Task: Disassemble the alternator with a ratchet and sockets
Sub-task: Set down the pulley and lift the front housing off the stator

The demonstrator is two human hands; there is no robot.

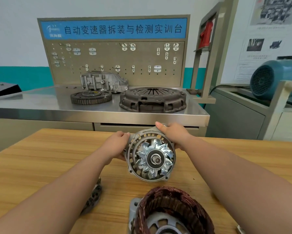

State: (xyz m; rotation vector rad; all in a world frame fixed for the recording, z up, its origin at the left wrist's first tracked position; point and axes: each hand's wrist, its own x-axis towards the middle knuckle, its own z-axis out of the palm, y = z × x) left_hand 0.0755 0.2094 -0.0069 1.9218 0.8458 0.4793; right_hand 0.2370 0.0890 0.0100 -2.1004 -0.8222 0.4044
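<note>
Pale wood grain is presented by the table point(40, 157), whose far edge is seen just behind the hands, with the front of a steel workbench point(108, 114) close beyond it. Near that far edge, the alternator housing point(151, 157) is held with its open face tilted towards the camera, so that the finned rotor point(156, 159) and its shaft end are exposed; whether its lower rim rests on the wood cannot be told. The housing's left rim is gripped by the left hand point(118, 146), fingers curled round the edge. Its upper right rim is gripped by the right hand point(174, 134), the thumb laid over the top. Broad stretches of wood are seen to the left and right of both forearms. Nearer the camera, apart from the held housing, a stator point(174, 210) with copper windings is seated in a second grey casting and cut off by the bottom of the view. A dark metal part point(94, 195) is partly hidden beside the left forearm. On the workbench, a clutch cover point(152, 98), a toothed ring point(91, 97) and an aluminium casing point(103, 81) are set before a pegboard point(116, 65). A blue-green motor point(275, 78) is seen at the right.
</note>
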